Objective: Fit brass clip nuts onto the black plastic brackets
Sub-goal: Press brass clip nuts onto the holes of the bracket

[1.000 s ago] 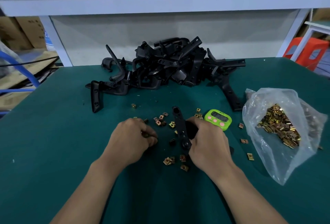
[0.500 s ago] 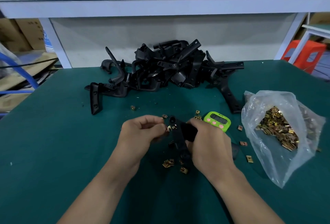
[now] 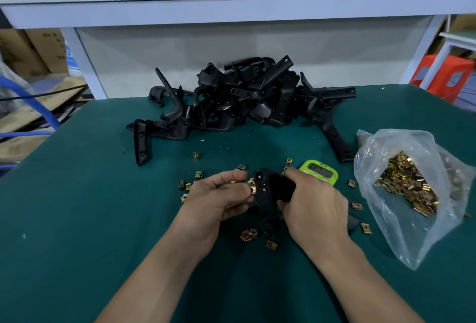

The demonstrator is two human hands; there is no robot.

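My right hand (image 3: 313, 204) grips a black plastic bracket (image 3: 268, 191), held a little above the green table. My left hand (image 3: 219, 197) pinches a brass clip nut (image 3: 253, 189) against the bracket's left edge. Several loose brass clip nuts (image 3: 248, 234) lie scattered on the table around and under my hands. A pile of black brackets (image 3: 242, 98) sits at the back of the table.
A clear plastic bag of brass clip nuts (image 3: 409, 188) lies at the right. A green timer (image 3: 319, 171) sits just behind my right hand. A single black bracket (image 3: 141, 142) lies at the left of the pile. A white shelf frame (image 3: 231, 8) rises behind the table.
My left hand picked a clip nut off the table and brought it to the bracket's left edge. My right hand lifted the bracket slightly off the table.
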